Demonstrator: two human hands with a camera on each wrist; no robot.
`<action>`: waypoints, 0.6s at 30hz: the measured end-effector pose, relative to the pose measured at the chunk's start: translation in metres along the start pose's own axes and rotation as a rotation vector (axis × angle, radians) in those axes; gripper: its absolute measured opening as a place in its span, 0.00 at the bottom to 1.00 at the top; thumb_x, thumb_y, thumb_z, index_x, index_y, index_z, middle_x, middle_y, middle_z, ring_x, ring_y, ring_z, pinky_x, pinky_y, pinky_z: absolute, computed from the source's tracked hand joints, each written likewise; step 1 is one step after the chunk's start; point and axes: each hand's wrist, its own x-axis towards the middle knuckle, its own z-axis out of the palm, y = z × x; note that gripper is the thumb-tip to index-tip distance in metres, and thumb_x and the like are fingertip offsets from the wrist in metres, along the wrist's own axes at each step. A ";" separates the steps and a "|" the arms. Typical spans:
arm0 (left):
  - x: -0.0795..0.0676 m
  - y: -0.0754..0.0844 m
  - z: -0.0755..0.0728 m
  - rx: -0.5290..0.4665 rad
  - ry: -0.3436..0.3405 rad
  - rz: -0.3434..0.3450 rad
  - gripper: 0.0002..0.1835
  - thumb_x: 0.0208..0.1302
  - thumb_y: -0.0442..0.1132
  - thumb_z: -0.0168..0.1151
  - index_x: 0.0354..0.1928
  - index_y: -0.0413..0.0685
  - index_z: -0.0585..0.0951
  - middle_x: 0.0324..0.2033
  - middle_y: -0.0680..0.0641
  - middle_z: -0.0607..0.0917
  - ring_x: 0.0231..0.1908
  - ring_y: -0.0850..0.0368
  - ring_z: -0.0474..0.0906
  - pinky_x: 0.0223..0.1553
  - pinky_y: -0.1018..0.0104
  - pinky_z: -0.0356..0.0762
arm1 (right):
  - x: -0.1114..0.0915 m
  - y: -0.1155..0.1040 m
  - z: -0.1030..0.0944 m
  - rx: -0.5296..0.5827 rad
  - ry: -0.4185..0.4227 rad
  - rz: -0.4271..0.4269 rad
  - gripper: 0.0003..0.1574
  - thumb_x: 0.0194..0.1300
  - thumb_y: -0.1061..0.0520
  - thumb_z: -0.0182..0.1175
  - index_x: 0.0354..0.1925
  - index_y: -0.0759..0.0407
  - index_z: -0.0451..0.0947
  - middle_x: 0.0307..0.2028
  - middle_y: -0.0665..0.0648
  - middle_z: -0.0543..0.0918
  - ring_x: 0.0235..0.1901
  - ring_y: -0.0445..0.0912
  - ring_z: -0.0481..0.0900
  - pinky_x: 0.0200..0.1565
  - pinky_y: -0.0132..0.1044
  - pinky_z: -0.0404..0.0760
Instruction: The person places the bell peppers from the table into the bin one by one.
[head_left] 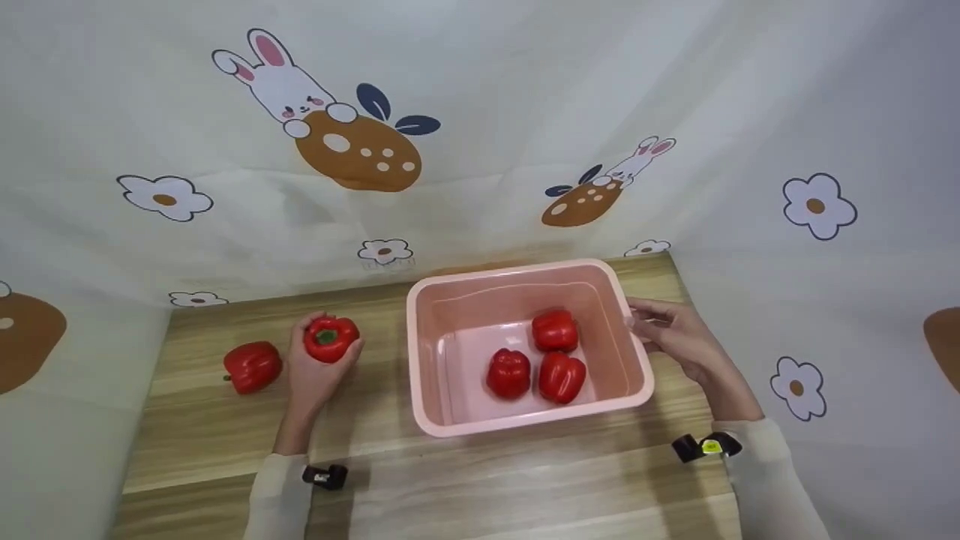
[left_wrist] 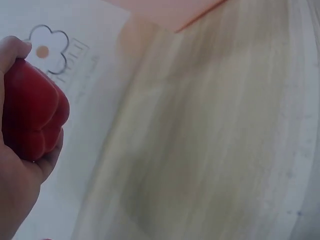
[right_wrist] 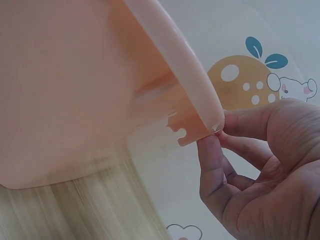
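A red bell pepper [head_left: 332, 339], its green stem end facing up in the head view, is gripped by my left hand [head_left: 311, 379] to the left of the pink basin [head_left: 480, 429]. The left wrist view shows the pepper [left_wrist: 35, 107] with fingers and thumb curled round it. On the basin's right side, my right hand [head_left: 679, 337] pinches the rim; in the right wrist view, thumb and finger meet at the basin's edge [right_wrist: 202, 100]. Inside the basin lie three red bell peppers [head_left: 555, 331]. One more red bell pepper [head_left: 253, 367] rests on the table left of my left hand.
The wood-grain table [head_left: 480, 487] carries the basin near its back edge. A pale curtain [head_left: 480, 90] printed with rabbits and flowers hangs behind the table and along both sides. Dark wrist cameras [head_left: 326, 477] are strapped over the pale sleeves.
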 end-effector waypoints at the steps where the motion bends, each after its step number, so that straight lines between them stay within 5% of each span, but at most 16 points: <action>1: 0.000 0.003 -0.001 -0.012 -0.006 0.005 0.41 0.57 0.40 0.80 0.70 0.43 0.70 0.64 0.43 0.79 0.60 0.55 0.75 0.49 0.82 0.76 | 0.000 0.000 0.000 0.008 0.001 0.002 0.34 0.77 0.58 0.62 0.74 0.70 0.69 0.47 0.53 0.84 0.43 0.37 0.88 0.44 0.35 0.91; 18: -0.004 0.056 -0.009 -0.134 -0.082 0.122 0.42 0.53 0.31 0.80 0.69 0.39 0.69 0.60 0.49 0.80 0.58 0.56 0.76 0.48 0.79 0.83 | 0.000 -0.001 0.000 0.009 -0.001 0.001 0.34 0.77 0.60 0.61 0.74 0.71 0.68 0.48 0.54 0.82 0.43 0.37 0.88 0.46 0.35 0.91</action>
